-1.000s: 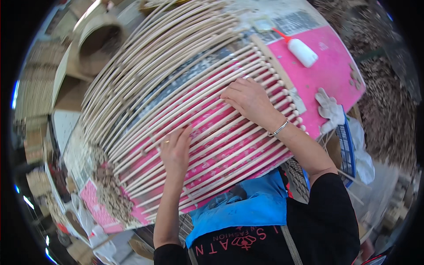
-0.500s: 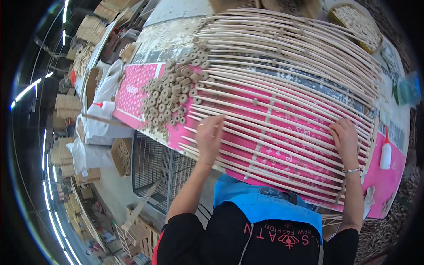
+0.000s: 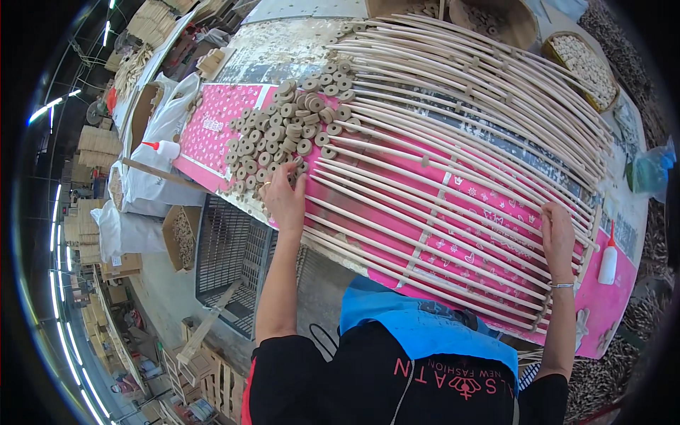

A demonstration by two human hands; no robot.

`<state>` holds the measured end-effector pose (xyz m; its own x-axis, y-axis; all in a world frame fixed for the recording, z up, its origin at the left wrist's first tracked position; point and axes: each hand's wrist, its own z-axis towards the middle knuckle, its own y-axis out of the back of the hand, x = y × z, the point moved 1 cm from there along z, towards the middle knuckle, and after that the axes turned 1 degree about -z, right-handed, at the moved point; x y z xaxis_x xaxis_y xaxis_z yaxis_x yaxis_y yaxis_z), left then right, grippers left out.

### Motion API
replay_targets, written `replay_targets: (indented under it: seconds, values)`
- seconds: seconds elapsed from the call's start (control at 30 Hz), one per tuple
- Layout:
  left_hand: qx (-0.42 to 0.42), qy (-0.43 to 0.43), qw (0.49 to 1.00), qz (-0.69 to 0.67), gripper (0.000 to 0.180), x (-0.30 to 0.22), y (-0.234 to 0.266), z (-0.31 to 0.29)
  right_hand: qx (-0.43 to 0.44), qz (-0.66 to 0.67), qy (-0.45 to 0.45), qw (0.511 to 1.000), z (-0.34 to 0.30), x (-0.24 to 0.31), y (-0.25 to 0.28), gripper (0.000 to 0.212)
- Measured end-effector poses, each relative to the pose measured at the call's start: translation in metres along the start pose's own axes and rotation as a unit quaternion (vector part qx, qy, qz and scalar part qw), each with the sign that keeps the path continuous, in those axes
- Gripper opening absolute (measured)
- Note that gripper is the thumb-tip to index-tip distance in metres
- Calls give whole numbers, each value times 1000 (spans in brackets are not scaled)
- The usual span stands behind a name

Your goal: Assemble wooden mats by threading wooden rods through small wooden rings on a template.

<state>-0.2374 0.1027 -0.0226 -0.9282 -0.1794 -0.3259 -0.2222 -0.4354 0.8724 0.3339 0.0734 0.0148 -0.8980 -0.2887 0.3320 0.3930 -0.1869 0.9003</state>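
The left hand (image 3: 285, 205) is resting, thumb and fingers spread, at the edge of piled small grey-brown ring-shaped discs (image 3: 290, 130); the right hand (image 3: 559, 237) is curling over long, pale, slender wooden rods (image 3: 397, 154) — pinching one or not, I cannot tell. Both things are lying on the pink-covered bench (image 3: 616, 304), probably light and stiff — discs inviting rim grips, rods mid-length ones.

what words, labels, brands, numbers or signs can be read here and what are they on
Lettering is located here, not copied out.
Black shirt: pink lettering in two sizes by a pink emblem; legible in part.
Pink sheet, left part: white characters, too small to read.
Same sheet under the rods: white print, partly covered, too small to read.
Right white bottle: none visible.
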Motion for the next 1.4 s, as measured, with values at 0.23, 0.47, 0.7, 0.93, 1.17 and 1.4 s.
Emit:
replay_targets:
  seconds: [0.23,0.47,0.7,0.93,1.17,1.4]
  values:
    - [-31,145,894,-423,26,13,1,20,1,16,-1,1000,2,23,17,20]
    - [27,260,711,-653,27,14,-8,34,-10,59,-3,998,-3,44,18,16]
    - [68,232,667,-704,29,14,-22,40,-10,61,10,998,-5,44,16,17]
    - [15,129,880,-456,25,21,-5,38,-17,65,-26,997,-5,39,14,15]
    - [0,-83,986,-142,29,-23,5,28,-23,53,-64,996,-17,22,18,17]
    - [106,-412,902,-76,52,-174,38,27,-51,36,-17,998,-14,27,26,17]
